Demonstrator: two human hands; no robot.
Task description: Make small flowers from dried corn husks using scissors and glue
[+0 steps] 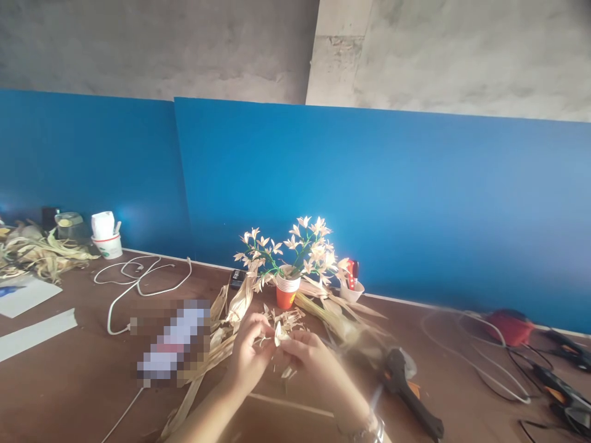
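Note:
Between the fingertips of both hands is a small pale corn husk petal (277, 334), pointing up. My left hand (252, 346) pinches it from the left, thumb and forefinger close together. From the other side my right hand (308, 352) grips its lower end. Just beyond, a small heap of cut husk pieces (290, 320) lies on the table. Behind that, an orange and white stack of paper cups (287, 292) holds green stems with many pale husk flowers (318, 249). To the right of my right hand lies a dark glue gun (406, 391).
Dried corn husks (242, 301) spread on both sides of the cups. A small white cup (351, 291) holds a red-handled tool. White cable (138, 280) and a blurred-out item (173, 344) lie left. More tools (561, 391), cords and a red item (510, 327) sit right. A blue partition (369, 184) stands behind.

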